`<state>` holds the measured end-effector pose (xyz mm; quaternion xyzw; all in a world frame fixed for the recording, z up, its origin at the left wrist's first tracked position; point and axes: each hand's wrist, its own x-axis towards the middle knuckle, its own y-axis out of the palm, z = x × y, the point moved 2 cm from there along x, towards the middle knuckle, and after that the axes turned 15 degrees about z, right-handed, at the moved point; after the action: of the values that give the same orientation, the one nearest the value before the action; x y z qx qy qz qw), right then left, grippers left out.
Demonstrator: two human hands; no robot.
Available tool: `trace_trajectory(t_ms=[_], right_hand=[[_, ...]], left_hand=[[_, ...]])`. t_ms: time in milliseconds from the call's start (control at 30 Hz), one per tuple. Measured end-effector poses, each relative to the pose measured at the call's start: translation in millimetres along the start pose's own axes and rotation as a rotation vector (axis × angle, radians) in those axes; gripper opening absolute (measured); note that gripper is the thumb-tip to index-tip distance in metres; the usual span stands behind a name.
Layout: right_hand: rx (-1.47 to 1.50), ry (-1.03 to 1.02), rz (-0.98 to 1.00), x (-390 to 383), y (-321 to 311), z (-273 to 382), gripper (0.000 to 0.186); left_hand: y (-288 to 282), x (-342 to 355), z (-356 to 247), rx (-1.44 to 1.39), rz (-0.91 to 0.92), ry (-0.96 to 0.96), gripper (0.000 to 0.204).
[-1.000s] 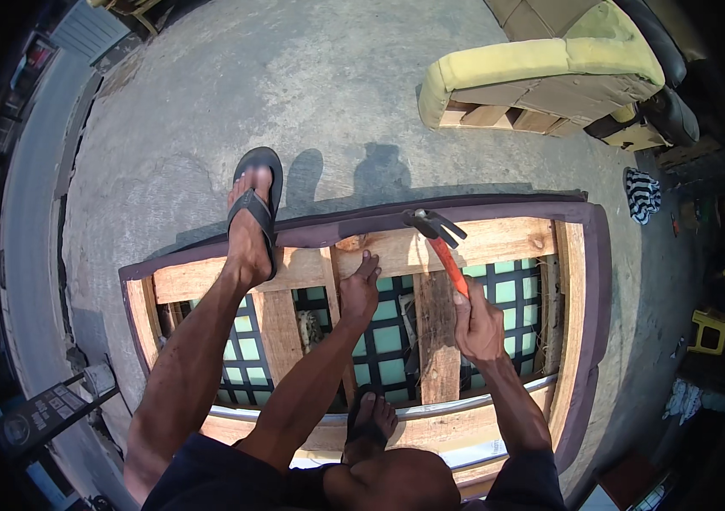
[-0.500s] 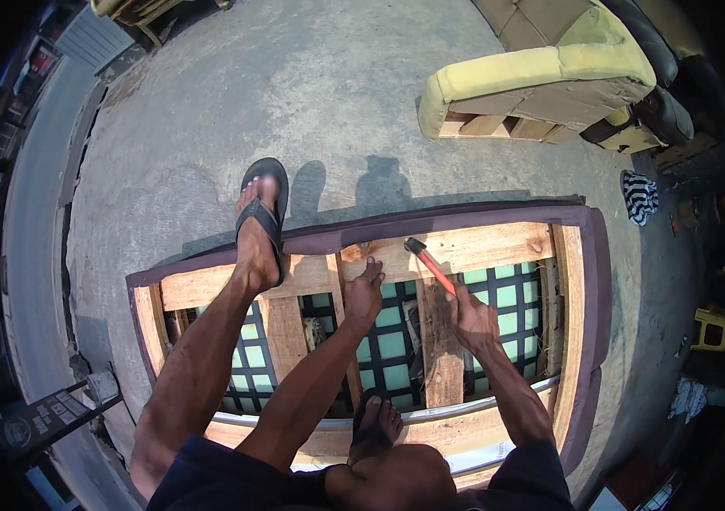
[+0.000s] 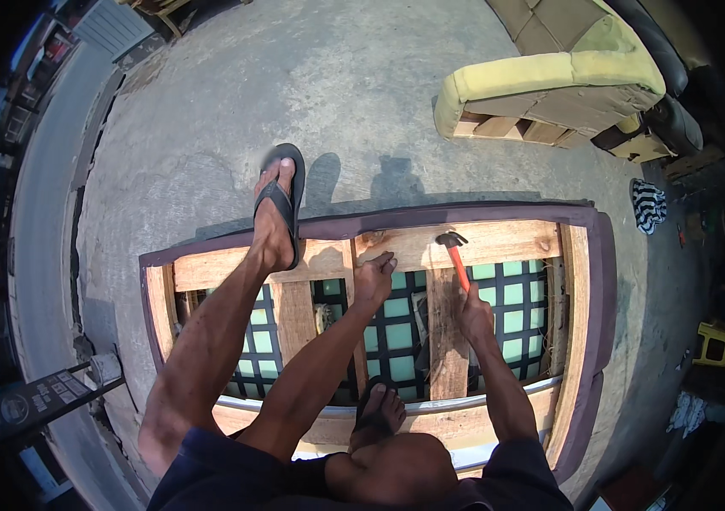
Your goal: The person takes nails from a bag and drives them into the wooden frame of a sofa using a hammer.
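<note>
Concrete floor (image 3: pixel 201 111) — right hand (image 3: pixel 475 318) partly hides hammer (image 3: pixel 460 266).

Both hands (image 3: pixel 373 279) (image 3: pixel 476 322) forward (the right fisted)

1. Grey, rough concrete floor (image 3: pixel 201 111): carries everything, sunlit, patchy stains.
2. Rectangular pale-wood frame with dark purple padded fabric edging (image 3: pixel 499 243): flat on floor, open underside up.
3. Yellow-foam and brown-covered furniture piece with exposed wood (image 3: pixel 550 77): on floor beyond frame, upper right.
4. Black-and-white striped cloth (image 3: pixel 649 206): crumpled on floor, right of frame.
5. Yellow plastic stool-like item (image 3: pixel 712 343): far right, partly shaded.
6. Whitish crumpled cloth (image 3: pixel 688 414): below it, details unclear.
</note>
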<state>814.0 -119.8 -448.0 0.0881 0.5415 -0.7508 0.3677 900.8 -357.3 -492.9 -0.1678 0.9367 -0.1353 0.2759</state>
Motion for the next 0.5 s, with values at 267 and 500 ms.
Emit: trace_trajectory(t_ms=[267, 500], right_hand=[[0.028, 0.006, 0.066, -17, 1, 13, 0.035], [0.129, -0.002, 0.06, -14, 19, 4, 0.034]], left_hand=[[-15, -125, -44, -0.412, -0.008, -0.026, 0.032], [-2, -226, 20, -0.391, 0.022, -0.184, 0.032]])
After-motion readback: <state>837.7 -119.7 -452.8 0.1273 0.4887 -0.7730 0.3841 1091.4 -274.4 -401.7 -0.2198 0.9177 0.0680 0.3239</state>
